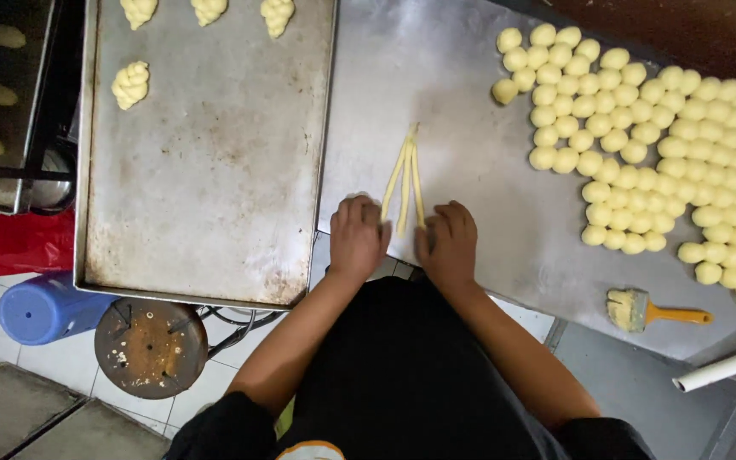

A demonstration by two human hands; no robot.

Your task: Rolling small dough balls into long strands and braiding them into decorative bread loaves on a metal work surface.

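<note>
Yellow dough strands (405, 179) (three), between hands (402, 238)

We see both hands, left hand (357, 236) and right hand (447, 243), pressing three dough strands (406, 181) on the tabletop (470, 153); dough balls (641, 145) lie right of the fingers (366, 207).

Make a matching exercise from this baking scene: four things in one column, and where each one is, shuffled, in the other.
Things:
1. dough strands
2. braided dough pieces
3. dough balls
4. pastry brush

Places:
A. packed in rows on the right of the metal table
B. near the table's front edge, yellow handle pointing right
C. spread on the baking tray at the left
D. fanned out between the left hand and right hand, joined at the far end

Pairs: 1-D, 2-C, 3-A, 4-B
</note>
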